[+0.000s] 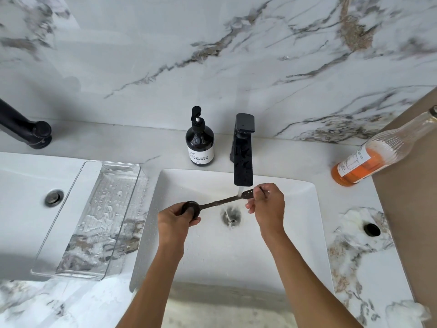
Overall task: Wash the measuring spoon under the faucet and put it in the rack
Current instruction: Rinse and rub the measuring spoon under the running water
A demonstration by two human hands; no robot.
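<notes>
A dark measuring spoon [220, 202] is held level over the white sink [295, 233], its handle under the stream from the black faucet [243, 159]. My left hand [176, 221] grips the round bowl end. My right hand [268, 204] pinches the perforated handle end, where a thin ring sticks out. Water runs into the drain [231, 215]. The clear plastic rack [94, 216] lies to the left of the sink, wet and with nothing in it.
A dark soap pump bottle [199, 143] stands behind the sink, left of the faucet. A glass bottle of orange liquid [378, 155] stands at the right. A second sink [28, 185] with another black faucet [26, 129] is at far left.
</notes>
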